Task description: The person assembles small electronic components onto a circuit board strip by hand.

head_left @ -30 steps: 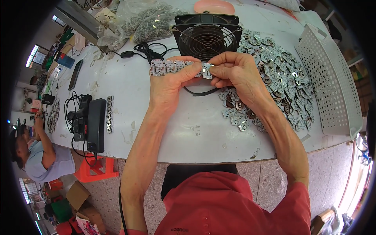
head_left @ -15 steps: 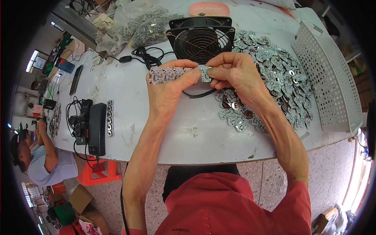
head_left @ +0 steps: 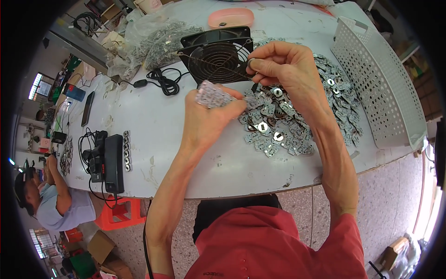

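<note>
My left hand (head_left: 202, 121) is closed around a row of small silvery square plates (head_left: 213, 96), which is tilted and smeared by motion. Between the thumb and fingertips of my right hand (head_left: 295, 69) is a small dark round disc (head_left: 250, 63), partly hidden by the thumb. That hand is raised over a heap of loose small metal plates (head_left: 274, 132), some with shiny round faces. Right behind my hands stands a black fan (head_left: 218, 60) with a wire guard.
A white perforated basket (head_left: 378, 88) borders the heap on the right. Left lie a power strip (head_left: 114, 162), a short row of small parts (head_left: 127, 151) and a cable (head_left: 165, 81). Behind are plastic bags of parts (head_left: 162, 49) and a pink dish (head_left: 231, 18). Far left sits another person (head_left: 65, 200).
My hands have moved apart. The left has tilted the row of plates and lowered it; the right has let go of the end plate and now pinches a round disc.
</note>
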Available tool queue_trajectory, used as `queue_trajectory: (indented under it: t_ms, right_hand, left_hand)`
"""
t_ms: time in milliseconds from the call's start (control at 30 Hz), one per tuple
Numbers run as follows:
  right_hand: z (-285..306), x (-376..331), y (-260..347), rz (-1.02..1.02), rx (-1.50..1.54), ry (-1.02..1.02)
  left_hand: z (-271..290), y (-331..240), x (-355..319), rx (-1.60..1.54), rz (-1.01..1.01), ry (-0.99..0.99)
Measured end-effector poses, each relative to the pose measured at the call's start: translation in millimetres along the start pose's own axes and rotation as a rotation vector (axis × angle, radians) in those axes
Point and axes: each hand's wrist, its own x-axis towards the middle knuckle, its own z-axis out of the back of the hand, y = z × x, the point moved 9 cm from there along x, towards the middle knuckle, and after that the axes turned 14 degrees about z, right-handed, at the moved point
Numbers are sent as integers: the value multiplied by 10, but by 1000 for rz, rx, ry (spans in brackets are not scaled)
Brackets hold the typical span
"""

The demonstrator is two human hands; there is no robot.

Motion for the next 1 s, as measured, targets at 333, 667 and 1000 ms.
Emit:
queue_trajectory:
  t_ms: [333,667,1000]
  right_hand:
    - [-172,-79,-180,-103,91,38]
    - [-412,-186,-334,-227,186,112]
    - [-416,-191,-274,-184,183,115]
  left_hand:
    - [231,144,183,-616,43,240]
    - [218,219,164,-589,56,192]
    - [151,227,154,-605,67,211]
